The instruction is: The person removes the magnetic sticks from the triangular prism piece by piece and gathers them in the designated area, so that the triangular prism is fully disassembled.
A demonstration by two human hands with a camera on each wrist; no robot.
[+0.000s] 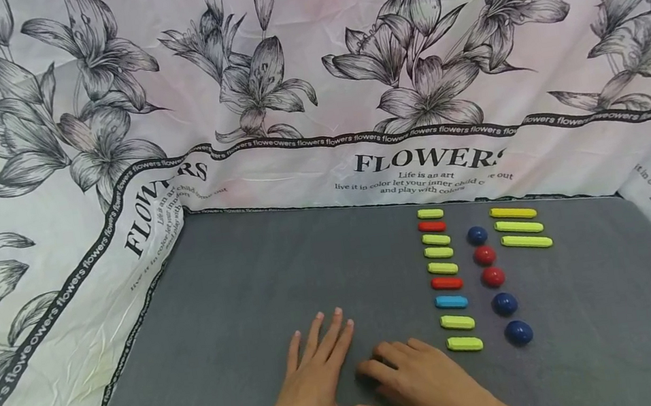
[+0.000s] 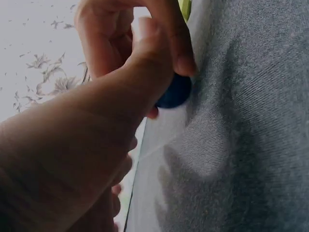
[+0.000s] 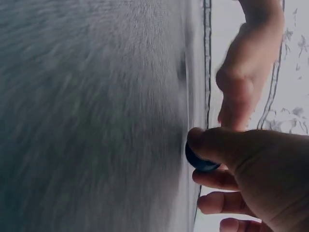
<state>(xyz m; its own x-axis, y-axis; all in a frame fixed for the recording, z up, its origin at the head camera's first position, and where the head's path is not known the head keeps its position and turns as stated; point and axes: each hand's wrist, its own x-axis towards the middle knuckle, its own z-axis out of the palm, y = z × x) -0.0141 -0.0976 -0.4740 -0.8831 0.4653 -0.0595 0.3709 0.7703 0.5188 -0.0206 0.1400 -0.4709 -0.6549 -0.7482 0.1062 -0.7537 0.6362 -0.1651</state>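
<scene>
In the head view my left hand [image 1: 317, 388] is spread over the grey tabletop with its fingers straight and thumb out, holding nothing. Just right of it, my right hand [image 1: 428, 376] has bent fingers and pinches a dark blue ball [image 3: 202, 162] between thumb and fingers, close to the table surface. That ball also shows as a blue curve [image 2: 175, 93] in the left wrist view, while the hand covers it in the head view. Right of this hand runs a column of short sticks, among them a yellow-green stick [image 1: 464, 344] and a blue stick [image 1: 452, 302].
Beside the sticks stands a column of balls, with a blue ball [image 1: 518, 333] nearest and a red ball [image 1: 493, 277] further back. Three longer yellowish sticks [image 1: 526, 242] lie at the back right. A flower-printed sheet [image 1: 309, 171] borders the grey table [image 1: 259, 260].
</scene>
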